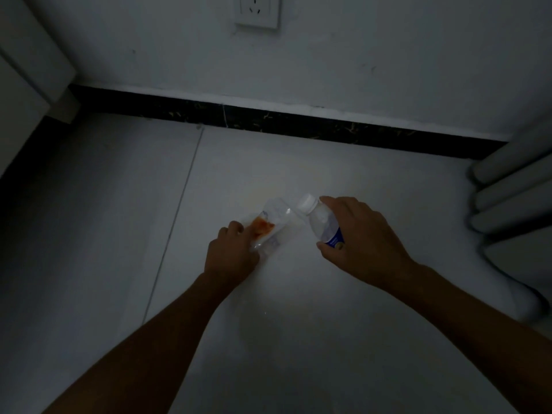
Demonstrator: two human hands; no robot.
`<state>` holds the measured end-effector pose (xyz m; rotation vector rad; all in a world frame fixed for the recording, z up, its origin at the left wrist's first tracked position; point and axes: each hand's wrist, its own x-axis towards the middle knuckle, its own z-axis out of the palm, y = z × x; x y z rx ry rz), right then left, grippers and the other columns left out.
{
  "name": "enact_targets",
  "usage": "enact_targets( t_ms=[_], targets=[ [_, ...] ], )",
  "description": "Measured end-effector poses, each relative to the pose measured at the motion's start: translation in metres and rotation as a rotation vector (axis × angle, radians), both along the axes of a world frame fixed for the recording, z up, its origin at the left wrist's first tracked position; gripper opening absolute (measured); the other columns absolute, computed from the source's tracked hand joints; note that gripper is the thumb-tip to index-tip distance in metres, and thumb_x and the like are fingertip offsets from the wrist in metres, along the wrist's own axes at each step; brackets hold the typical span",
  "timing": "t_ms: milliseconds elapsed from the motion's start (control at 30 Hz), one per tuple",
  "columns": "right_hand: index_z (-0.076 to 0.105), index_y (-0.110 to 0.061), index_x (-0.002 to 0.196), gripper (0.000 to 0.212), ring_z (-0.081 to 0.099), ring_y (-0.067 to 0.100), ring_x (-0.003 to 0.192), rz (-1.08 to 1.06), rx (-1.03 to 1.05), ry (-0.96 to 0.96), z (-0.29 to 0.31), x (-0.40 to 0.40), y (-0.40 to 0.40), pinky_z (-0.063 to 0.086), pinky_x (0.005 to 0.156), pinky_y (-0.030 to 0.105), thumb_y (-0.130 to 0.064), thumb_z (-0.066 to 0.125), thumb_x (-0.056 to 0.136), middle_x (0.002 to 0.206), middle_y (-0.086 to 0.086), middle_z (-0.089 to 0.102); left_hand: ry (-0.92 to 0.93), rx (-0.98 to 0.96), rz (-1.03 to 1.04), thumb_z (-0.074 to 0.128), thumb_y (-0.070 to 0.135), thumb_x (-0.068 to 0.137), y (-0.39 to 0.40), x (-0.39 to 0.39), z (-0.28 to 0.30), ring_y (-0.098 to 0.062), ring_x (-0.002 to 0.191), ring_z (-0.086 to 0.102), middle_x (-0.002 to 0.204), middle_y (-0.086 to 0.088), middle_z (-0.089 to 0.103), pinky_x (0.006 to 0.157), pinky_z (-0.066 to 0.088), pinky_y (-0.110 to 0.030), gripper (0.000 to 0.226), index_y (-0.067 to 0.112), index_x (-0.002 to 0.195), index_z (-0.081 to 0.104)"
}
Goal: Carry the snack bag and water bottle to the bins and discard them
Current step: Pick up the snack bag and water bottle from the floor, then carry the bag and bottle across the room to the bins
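A clear snack bag (270,227) with an orange-red patch lies low over the pale floor, and my left hand (231,255) is closed on its near end. My right hand (363,234) grips a small clear water bottle (321,224) with a white cap and a blue label; the cap tilts up and to the left, close to the bag's far end. Both forearms reach in from the bottom of the view. No bins are in view.
A white wall with a dark baseboard (268,118) runs across ahead, with a wall socket (257,10) at the top. White furniture (27,64) stands at the left. Folds of pale curtain or bedding (516,198) hang at the right. A tile seam (176,216) crosses the floor.
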<state>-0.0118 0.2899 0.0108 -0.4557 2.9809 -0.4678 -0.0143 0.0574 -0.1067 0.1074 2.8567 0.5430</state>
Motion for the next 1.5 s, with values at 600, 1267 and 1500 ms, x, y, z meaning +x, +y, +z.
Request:
enact_targets(
  t_ms=[600, 1267, 1500],
  targets=[
    [0.033, -0.018, 0.14, 0.081, 0.049, 0.027, 0.117, -0.097, -0.067, 0.131, 0.218, -0.013, -0.022, 0.041, 0.097, 0.045, -0.04, 0.073, 0.073, 0.133, 0.008, 0.05, 0.331, 0.056, -0.028, 0.066, 0.051, 0.079, -0.026, -0.03, 0.248, -0.029, 0.109, 0.048, 0.123, -0.013, 0.051, 0.076, 0.051, -0.042, 0.07, 0.021, 0.138, 0.044],
    [0.037, -0.019, 0.135, 0.076, 0.054, 0.026, 0.11, -0.117, -0.084, 0.355, 0.792, -0.017, -0.05, 0.044, 0.093, 0.043, -0.04, 0.073, 0.072, 0.128, 0.006, 0.055, 0.659, 0.008, -0.07, 0.057, 0.06, 0.076, -0.08, -0.046, 0.871, -0.03, 0.1, 0.053, 0.118, -0.01, 0.053, 0.065, 0.054, -0.041, 0.068, 0.013, 0.125, 0.053],
    [0.034, -0.018, 0.138, 0.076, 0.051, 0.026, 0.115, -0.084, -0.141, 0.513, 0.96, -0.009, -0.073, 0.041, 0.096, 0.042, -0.042, 0.071, 0.077, 0.134, 0.008, 0.051, 0.856, -0.058, -0.066, 0.056, 0.063, 0.077, -0.105, -0.029, 1.05, -0.028, 0.101, 0.054, 0.12, -0.009, 0.053, 0.061, 0.049, -0.034, 0.07, 0.012, 0.126, 0.053]
  ],
)
